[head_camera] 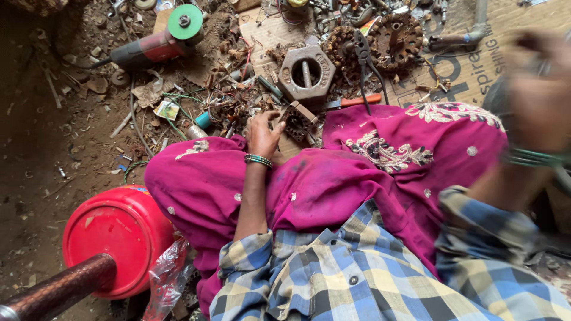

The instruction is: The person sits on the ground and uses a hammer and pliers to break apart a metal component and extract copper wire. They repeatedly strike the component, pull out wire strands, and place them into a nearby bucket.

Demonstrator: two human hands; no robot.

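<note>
On cardboard, left hand point(262, 134) grips rusty (toothed) part point(297, 120)

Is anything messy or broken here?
Yes. Rusty scrap and wire bits lie scattered over the dirt floor around the left hand, which touches a small rusty metal part. The right hand is blurred.

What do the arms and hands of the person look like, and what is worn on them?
Both hands are bare, without gloves. The left hand has a green beaded bangle at the wrist. The right hand is blurred; green bangles sit at its wrist. Both arms wear rolled-up sleeves of a checked shirt in blue, yellow and white, with dirt stains.
</note>
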